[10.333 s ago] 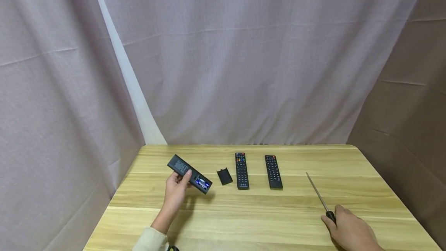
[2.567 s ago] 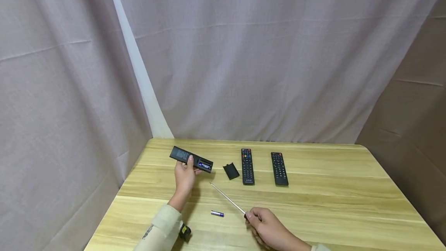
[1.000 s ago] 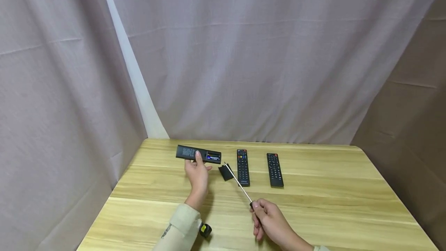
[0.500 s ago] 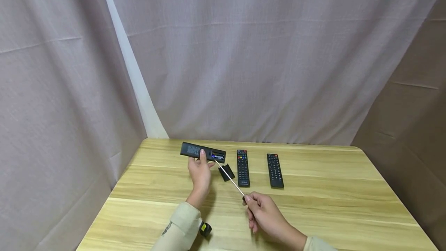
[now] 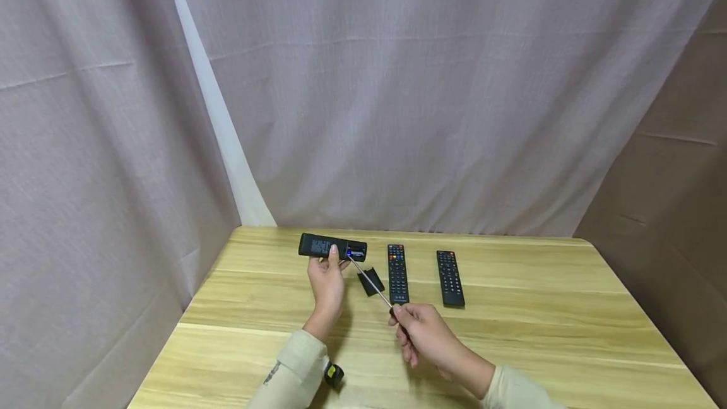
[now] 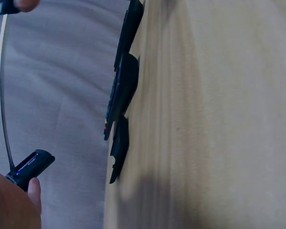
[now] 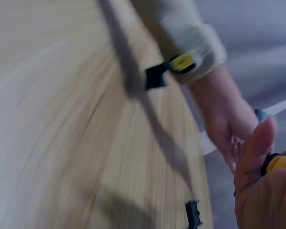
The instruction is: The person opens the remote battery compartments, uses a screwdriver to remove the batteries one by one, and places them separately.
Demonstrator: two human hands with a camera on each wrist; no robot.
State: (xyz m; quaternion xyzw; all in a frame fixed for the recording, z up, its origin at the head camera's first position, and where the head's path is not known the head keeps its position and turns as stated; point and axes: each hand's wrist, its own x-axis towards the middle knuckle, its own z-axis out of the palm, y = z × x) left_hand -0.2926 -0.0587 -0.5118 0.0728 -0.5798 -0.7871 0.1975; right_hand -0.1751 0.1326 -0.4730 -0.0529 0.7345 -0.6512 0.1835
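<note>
My left hand (image 5: 327, 283) holds a black remote control (image 5: 315, 245) above the table, back side up, thumb on its back. The remote's battery compartment is uncovered, and a blue-and-silver battery (image 5: 356, 252) shows inside. In my right hand (image 5: 426, 336) is a screwdriver (image 5: 383, 298), gripped by its handle. Its long metal shaft reaches the left end of the compartment, by the battery. The right wrist view shows a yellow-and-black handle end (image 7: 280, 163) within the right hand. On the table below the shaft lies the black battery cover (image 5: 366, 284).
Two more black remotes lie buttons up on the wooden table (image 5: 528, 320): one with coloured buttons (image 5: 397, 273) right of the cover, another (image 5: 450, 278) farther right. A black-and-yellow device (image 5: 334, 373) is strapped at the left wrist. Curtains (image 5: 397, 112) enclose the table's back and sides.
One battery left the remote and lay on the table 2.6 s ago; it is now out of sight. The remote moved right, and the screwdriver's tip came up to the remaining battery.
</note>
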